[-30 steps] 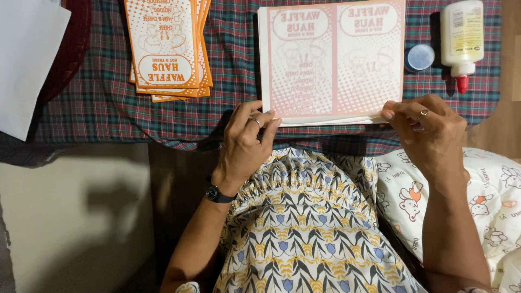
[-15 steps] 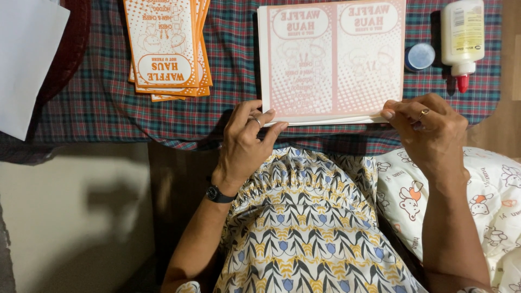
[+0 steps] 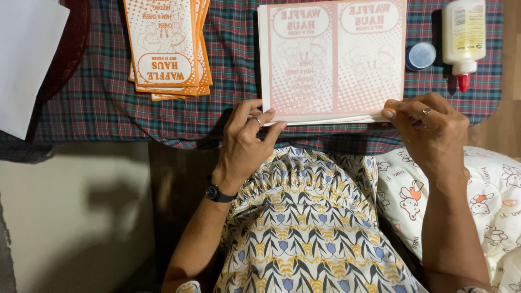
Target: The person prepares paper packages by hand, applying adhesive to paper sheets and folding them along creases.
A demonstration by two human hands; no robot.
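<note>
My left hand (image 3: 247, 144) pinches the near-left corner of the pale pink printed sheet stack (image 3: 332, 59) lying on the red-green plaid cloth (image 3: 108, 103); my right hand (image 3: 429, 133) grips its near-right corner, fingertips on the top sheet. To do this well, I'd say: lift only the top sheet, thumbs under the edge — evenly. Orange printed cards (image 3: 168, 46) sit at ten o'clock, the white glue bottle (image 3: 464, 35) at two.
</note>
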